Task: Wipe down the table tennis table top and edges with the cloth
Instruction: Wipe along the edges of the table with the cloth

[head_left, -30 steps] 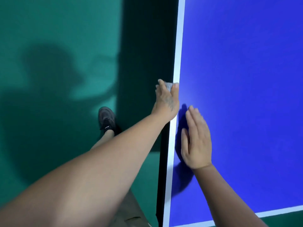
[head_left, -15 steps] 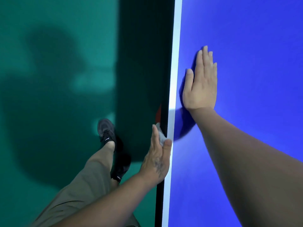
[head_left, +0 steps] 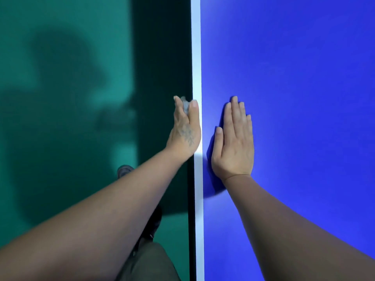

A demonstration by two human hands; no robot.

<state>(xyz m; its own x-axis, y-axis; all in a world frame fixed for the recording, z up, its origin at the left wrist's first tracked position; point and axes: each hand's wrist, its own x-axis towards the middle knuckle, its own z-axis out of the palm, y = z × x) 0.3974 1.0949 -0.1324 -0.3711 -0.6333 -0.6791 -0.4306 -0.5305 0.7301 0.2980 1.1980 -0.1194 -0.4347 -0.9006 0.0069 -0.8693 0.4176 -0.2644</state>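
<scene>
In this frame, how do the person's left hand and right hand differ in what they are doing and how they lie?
The left hand grips a grey cloth between thumb and fingers; the right hand holds nothing. The left hand sits at the table's side edge, its thumb along the white line; the right hand lies palm-down on the blue table top. The left hand has a mark on its back; the right shows none. Both point away from the person.

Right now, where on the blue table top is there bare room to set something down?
The blue table tennis table top shows bare beyond and right of the flat right hand. It is crowded only at the white edge line, where the left hand grips the small grey cloth.
</scene>
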